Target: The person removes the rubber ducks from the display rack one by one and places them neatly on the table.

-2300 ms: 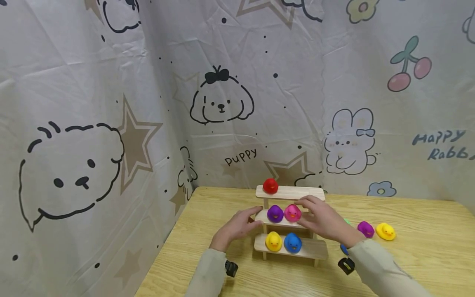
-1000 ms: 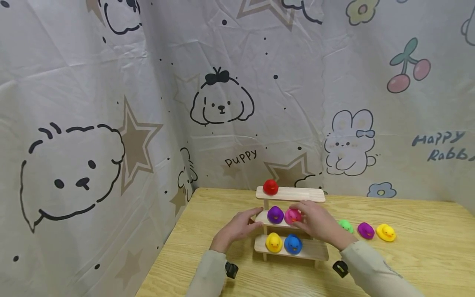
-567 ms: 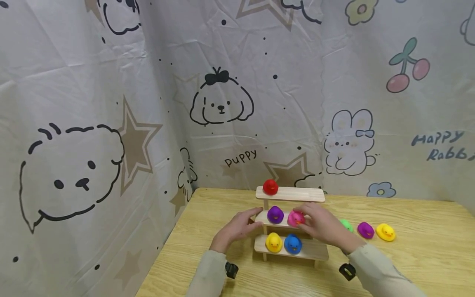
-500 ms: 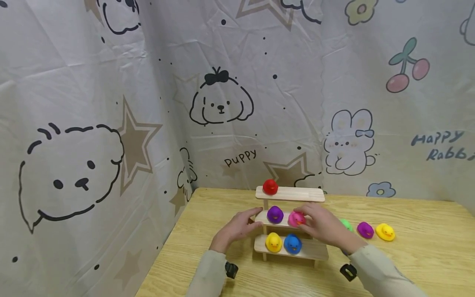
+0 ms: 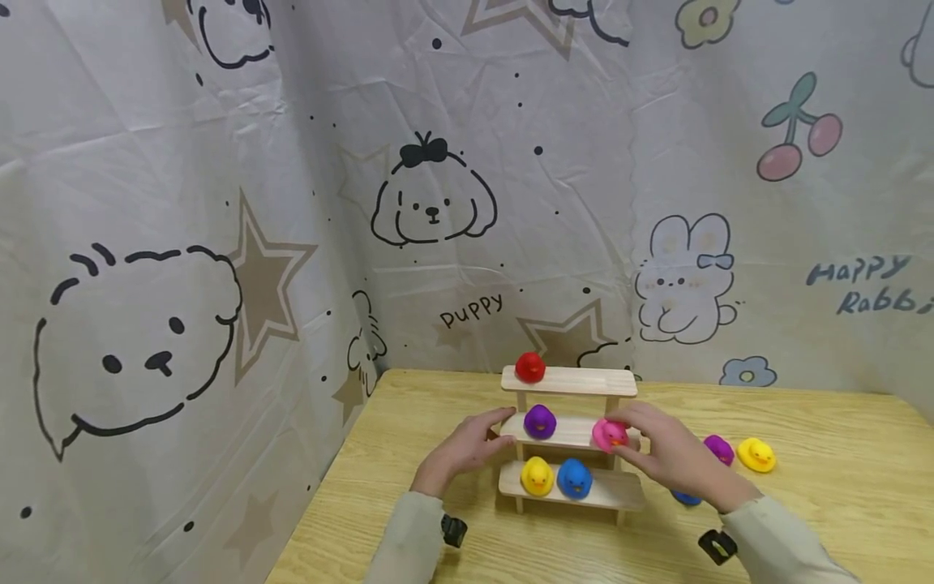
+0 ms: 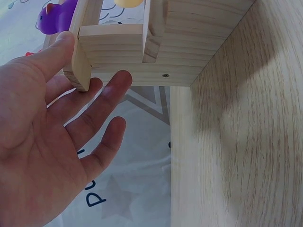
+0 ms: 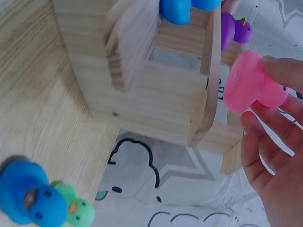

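Right hand (image 5: 670, 451) pinching pink duck (image 5: 606, 435) at right end of shelf (image 5: 572, 432); left hand (image 5: 465, 450), fingers half-spread, gripping left end.

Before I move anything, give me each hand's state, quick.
Left hand: closed, holding the wooden stand at its left end.
Right hand: closed, holding the pink duck.
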A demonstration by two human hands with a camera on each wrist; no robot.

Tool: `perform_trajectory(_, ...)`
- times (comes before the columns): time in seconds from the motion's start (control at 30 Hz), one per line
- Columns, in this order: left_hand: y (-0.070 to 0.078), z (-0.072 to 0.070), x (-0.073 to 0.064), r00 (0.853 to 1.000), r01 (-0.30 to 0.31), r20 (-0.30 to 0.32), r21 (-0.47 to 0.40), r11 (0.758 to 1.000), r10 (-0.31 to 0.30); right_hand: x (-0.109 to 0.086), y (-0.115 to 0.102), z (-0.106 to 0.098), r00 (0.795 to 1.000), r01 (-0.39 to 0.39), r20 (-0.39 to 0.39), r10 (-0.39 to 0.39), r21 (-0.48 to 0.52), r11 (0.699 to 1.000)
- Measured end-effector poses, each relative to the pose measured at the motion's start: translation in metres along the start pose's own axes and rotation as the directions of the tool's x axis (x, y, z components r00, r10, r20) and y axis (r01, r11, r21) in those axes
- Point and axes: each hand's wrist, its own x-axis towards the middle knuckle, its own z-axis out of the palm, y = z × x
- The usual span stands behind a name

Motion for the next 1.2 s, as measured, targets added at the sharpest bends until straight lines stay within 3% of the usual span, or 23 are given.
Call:
perform_trajectory(0.47,-0.001,0.0,-0.001,1.0,0.001,-0.002,0.004,1.0,-0.001,-0.027,0.013,-0.018,0.995,-0.084,-0.056,0.08,-0.063,0.995)
perform_trajectory(0.83,0.002,-0.001,-0.003,1.0,-0.004,-0.006,0.016,1.0,0.004,-0.047,0.027,-0.031,0.992,-0.089,-0.095,0.081,-0.079,0.993)
perform_trajectory(1.2,0.003,-0.001,-0.002,1.0,0.002,-0.003,0.023,1.0,-0.002,-0.07,0.042,-0.037,0.985,-0.169,-0.057,0.164,-0.117,0.979)
